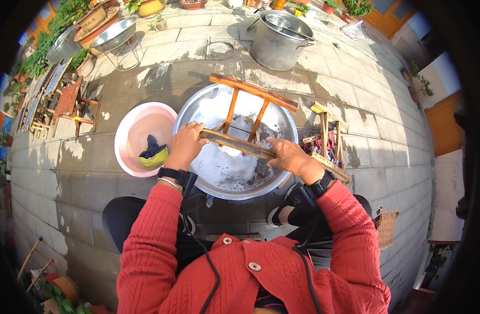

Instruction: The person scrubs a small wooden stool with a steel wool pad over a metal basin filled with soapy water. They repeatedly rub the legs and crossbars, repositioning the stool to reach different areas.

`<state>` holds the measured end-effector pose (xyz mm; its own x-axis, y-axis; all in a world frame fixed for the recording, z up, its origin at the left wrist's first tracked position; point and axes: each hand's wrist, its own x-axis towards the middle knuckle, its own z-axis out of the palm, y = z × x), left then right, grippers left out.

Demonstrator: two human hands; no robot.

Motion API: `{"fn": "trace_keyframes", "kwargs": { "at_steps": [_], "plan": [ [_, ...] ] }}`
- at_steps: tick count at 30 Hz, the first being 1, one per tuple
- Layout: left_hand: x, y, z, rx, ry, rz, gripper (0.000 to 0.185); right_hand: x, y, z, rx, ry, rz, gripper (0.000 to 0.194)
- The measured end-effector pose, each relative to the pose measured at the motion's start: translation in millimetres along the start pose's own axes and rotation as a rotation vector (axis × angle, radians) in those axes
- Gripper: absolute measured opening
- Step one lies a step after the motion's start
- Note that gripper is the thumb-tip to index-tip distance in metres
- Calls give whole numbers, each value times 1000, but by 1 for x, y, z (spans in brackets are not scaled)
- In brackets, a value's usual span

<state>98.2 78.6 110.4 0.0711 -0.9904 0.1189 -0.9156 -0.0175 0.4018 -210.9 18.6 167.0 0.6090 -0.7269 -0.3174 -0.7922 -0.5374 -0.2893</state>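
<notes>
A wooden folding-stool frame [248,145] is tilted over a large metal basin [240,195] of sudsy water [220,172], its far crossbar above the far rim. My left hand [187,142] grips the left end of the near bar. At that bar's right end, my right hand [290,157] holds on with thumb and fingers. The frame's lower parts are partly hidden behind the near bar and in the foam. Left of the metal basin, a pink plastic basin [121,137] holds cloudy water with a dark cloth [151,147] and a yellow cloth [155,159].
Close on the right stands another wooden stool frame [324,131] with pink straps. A large metal pot [277,53] and a wire ring stand [219,50] are beyond the basin. Several folding stools [67,98] stand left, below a metal basin on a stand [116,33].
</notes>
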Motion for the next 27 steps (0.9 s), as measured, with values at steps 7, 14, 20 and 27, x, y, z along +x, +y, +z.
{"fn": "trace_keyframes", "kwargs": {
  "at_steps": [7,14,20,27],
  "plan": [
    [-15,24,-11,41,-116,-83,43,8,42,23,-269,168,-128,30],
    [-44,56,0,-186,-293,-2,50,11,64,17,-193,552,78,37],
    [-30,60,-22,-537,-25,56,49,-25,3,-28,228,386,9,52],
    [-26,96,-27,-1332,-3,-134,43,-37,-79,-19,691,292,-249,92]
  ]
}}
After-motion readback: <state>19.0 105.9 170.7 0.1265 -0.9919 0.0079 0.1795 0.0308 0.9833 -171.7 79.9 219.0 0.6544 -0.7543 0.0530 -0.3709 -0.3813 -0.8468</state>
